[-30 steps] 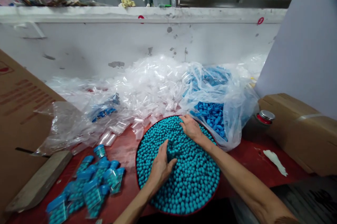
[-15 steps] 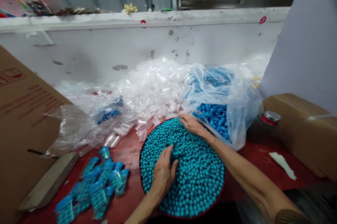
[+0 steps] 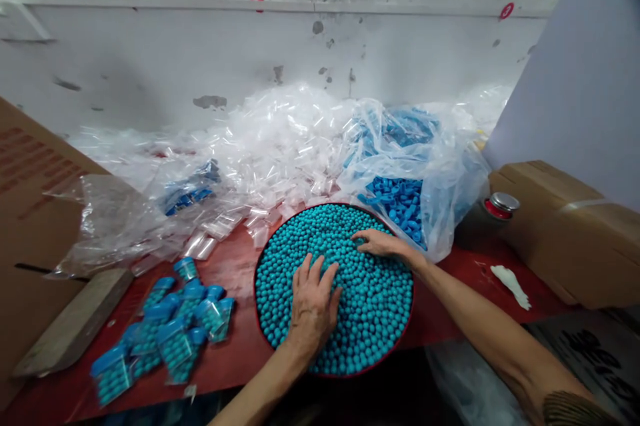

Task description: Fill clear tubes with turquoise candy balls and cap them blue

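Note:
A round red tub is filled almost to its rim with small teal balls. Over its left-middle part, my left hand rests on the balls, fingers spread, nothing visible in it. My right hand lies across the upper right of the balls, fingers stretched leftward and slightly bent, fingertips touching the balls. It holds nothing that I can see. Left of the tub lie several small clear packs of teal balls with blue caps.
Behind the tub are a heap of clear plastic sleeves and a bag of blue plastic caps. Cardboard boxes stand at the left and right. A dark jar and a grey block also sit on the red table.
The camera view has tilted down. My right hand has come from the tub's far rim inward over the balls; my left hand's fingers have spread apart.

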Motion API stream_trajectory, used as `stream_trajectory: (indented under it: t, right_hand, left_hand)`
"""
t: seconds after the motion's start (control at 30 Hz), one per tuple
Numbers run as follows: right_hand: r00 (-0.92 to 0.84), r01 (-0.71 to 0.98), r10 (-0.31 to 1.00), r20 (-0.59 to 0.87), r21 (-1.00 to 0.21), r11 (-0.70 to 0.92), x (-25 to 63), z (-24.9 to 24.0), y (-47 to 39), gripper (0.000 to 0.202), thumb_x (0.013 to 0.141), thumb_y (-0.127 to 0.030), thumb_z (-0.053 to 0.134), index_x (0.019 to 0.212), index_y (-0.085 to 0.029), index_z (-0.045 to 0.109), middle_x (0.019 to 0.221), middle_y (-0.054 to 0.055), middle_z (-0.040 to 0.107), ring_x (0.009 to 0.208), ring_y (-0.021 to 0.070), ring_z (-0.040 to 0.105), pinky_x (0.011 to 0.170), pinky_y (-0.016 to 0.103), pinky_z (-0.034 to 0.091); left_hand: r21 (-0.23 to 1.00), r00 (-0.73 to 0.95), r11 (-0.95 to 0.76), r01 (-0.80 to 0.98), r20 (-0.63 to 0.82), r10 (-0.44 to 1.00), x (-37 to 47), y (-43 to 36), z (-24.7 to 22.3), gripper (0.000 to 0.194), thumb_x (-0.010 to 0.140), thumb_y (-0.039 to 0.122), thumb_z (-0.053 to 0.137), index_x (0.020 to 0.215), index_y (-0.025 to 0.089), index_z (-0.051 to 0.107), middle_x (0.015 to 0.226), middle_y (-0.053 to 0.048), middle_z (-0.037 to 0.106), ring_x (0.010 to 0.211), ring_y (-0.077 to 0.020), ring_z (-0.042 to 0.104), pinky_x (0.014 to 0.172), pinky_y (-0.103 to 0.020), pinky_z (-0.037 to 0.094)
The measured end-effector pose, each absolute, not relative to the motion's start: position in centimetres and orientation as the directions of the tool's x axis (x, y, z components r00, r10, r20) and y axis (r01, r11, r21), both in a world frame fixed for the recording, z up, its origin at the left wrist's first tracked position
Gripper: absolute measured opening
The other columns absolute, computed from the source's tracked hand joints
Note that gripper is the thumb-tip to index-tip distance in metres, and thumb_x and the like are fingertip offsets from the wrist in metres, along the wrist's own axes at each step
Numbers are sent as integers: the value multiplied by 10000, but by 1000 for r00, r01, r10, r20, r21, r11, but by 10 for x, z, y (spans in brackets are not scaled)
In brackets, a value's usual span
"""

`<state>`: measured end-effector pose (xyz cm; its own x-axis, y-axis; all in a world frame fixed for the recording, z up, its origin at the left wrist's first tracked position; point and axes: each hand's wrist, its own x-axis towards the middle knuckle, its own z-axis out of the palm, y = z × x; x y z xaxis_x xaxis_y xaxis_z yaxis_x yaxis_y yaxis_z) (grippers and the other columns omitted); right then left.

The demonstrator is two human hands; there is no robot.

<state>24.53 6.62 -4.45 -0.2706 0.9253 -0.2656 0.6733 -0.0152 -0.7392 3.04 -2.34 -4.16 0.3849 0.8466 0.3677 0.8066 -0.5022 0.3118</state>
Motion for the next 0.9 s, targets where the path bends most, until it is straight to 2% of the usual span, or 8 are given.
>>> stream_trajectory:
  t: [0.07, 0.17, 0.3, 0.43, 0.53, 0.63, 0.7, 0.9]
  right_hand:
    - [-331, 645, 856, -396, -757, -101, 250, -42, 70, 284, 602, -151, 570, 872, -193, 644, 731, 3, 659, 636, 149, 566, 597, 243, 431]
    - [-429, 600, 717, -550, -766, -229, 259, -38, 71, 237, 644, -220, 552, 863, -169, 627, 547, -26, 599, 393, 68, 428, 399, 180, 338]
    - [-515, 503, 620, -592, -794, -340, 263, -32, 65, 259, 692, -273, 531, 931, -177, 562, 572, -40, 555, 371, 26, 357, 355, 132, 257]
    - [-619, 259, 565, -545, -821, -509, 258, -21, 62, 269, 692, -282, 569, 936, -181, 517, 564, -64, 489, 366, 11, 321, 336, 114, 212]
    - [-571, 179, 648, -503, -847, -500, 256, -14, 64, 263, 712, -263, 551, 959, -186, 502, 590, -55, 504, 374, 15, 341, 333, 117, 225]
    - [-290, 289, 820, -494, -862, -417, 258, -17, 65, 288, 734, -198, 503, 1018, -186, 460, 563, -52, 519, 372, 36, 374, 331, 136, 257]
    - [-168, 370, 857, -487, -837, -403, 259, -27, 62, 311, 718, -152, 507, 1024, -179, 454, 478, -78, 469, 337, 43, 352, 319, 147, 239]
    - [-287, 391, 756, -588, -793, -468, 256, -45, 53, 194, 666, -145, 556, 854, -169, 517, 438, -85, 442, 306, 29, 309, 308, 141, 196]
  left_hand:
    - [301, 415, -527, 795, 363, 834, 33, -26, -40, 322, 781, 249, 451, 1094, 219, 522, 1169, -86, 487, 1184, -299, 311, 935, -483, 301]
    - [294, 434, -541, 788, 359, 826, 35, -24, -38, 314, 788, 224, 445, 1093, 206, 518, 1130, -86, 514, 1151, -296, 347, 910, -480, 320]
    - [284, 452, -557, 780, 360, 816, 45, -14, -31, 343, 783, 208, 459, 1125, 191, 491, 1130, -96, 514, 1115, -283, 377, 887, -447, 346]
    - [299, 504, -602, 740, 345, 792, 63, -2, -21, 434, 747, 189, 514, 1175, 208, 440, 1155, -80, 497, 1076, -257, 403, 877, -414, 364]
    - [324, 490, -597, 734, 357, 796, 70, 6, -16, 486, 730, 180, 537, 1198, 217, 413, 1159, -80, 490, 1047, -244, 422, 855, -404, 379]
    - [340, 421, -548, 764, 379, 824, 66, 8, -18, 407, 746, 206, 521, 1148, 184, 464, 1133, -102, 499, 1043, -250, 426, 854, -414, 377]
    - [343, 408, -529, 776, 368, 836, 59, 6, -23, 347, 755, 216, 509, 1100, 179, 503, 1104, -101, 515, 1035, -251, 433, 850, -416, 379]
    - [302, 438, -541, 785, 347, 830, 45, -4, -26, 337, 752, 197, 505, 1088, 202, 520, 1120, -94, 516, 1094, -275, 394, 875, -445, 353]
